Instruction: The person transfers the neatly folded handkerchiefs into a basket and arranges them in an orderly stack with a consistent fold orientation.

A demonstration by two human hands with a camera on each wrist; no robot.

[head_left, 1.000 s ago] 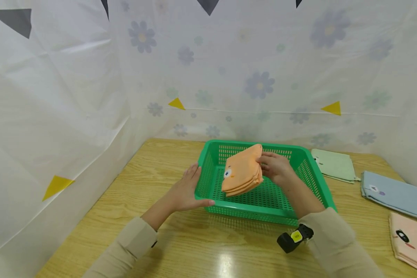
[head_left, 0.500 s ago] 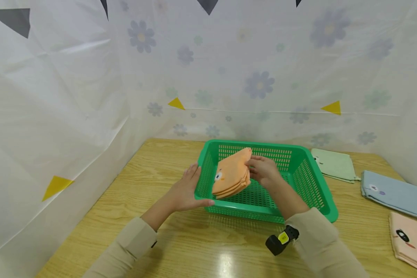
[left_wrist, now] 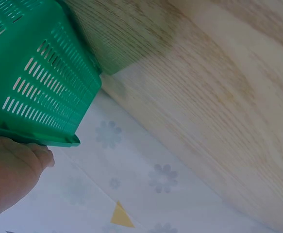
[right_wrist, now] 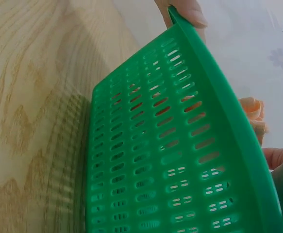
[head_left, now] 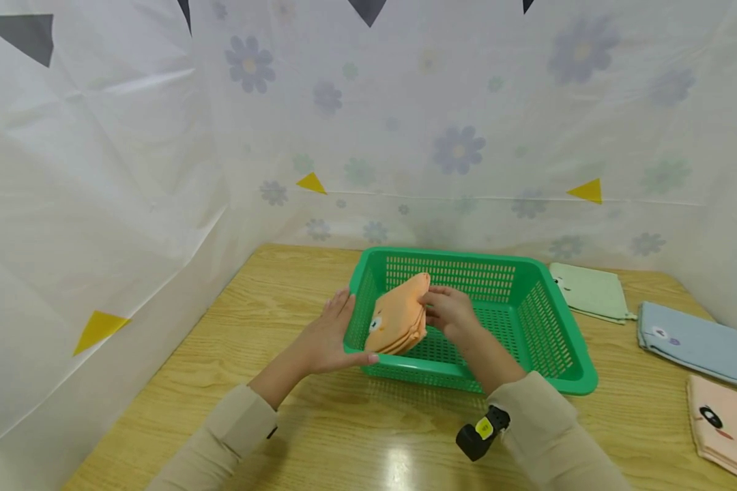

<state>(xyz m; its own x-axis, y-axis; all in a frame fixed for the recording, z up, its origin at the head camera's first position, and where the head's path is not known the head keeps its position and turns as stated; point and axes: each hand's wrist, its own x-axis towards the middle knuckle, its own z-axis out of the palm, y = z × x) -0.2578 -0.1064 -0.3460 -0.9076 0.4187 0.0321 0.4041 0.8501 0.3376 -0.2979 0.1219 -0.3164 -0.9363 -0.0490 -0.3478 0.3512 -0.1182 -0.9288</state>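
Observation:
A green plastic basket with slotted walls stands on the wooden table. Inside its left end, a folded orange towel with an embroidered face is held tilted, several layers showing along its lower edge. My right hand pinches the towel by its right edge, reaching in over the front rim. On the basket's front left corner lies my left hand, fingers extended along the left rim and thumb on the front rim. From the right wrist, the basket wall hides most of the towel.
Right of the basket lie a folded green towel, a blue towel and a pink towel. White flowered sheeting closes off the back and sides of the table.
My right hand has carried the orange towel left and a little lower, toward the basket's left end. The left hand has stayed on the rim.

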